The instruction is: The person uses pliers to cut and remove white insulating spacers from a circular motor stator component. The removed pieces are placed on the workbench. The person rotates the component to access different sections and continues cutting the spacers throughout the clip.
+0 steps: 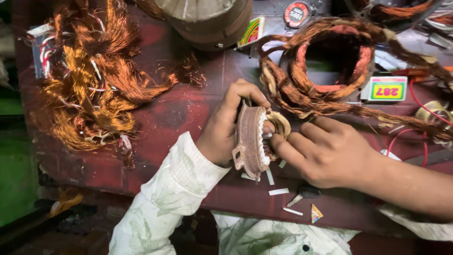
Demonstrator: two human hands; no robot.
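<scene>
Left grip clamped around rusty brown round metal stator, held on edge above dark red worn desk. Right grip pinching pale copper winding at stator's right face. Below stator, white paper strips. Far left of stator, tangled orange copper wire heap; upper right, looped copper coil bundle.

A motor-rewinding workshop: copper wire tangles, wound coils, stained red workbench.

right forearm cut off, stator bore hidden
</scene>
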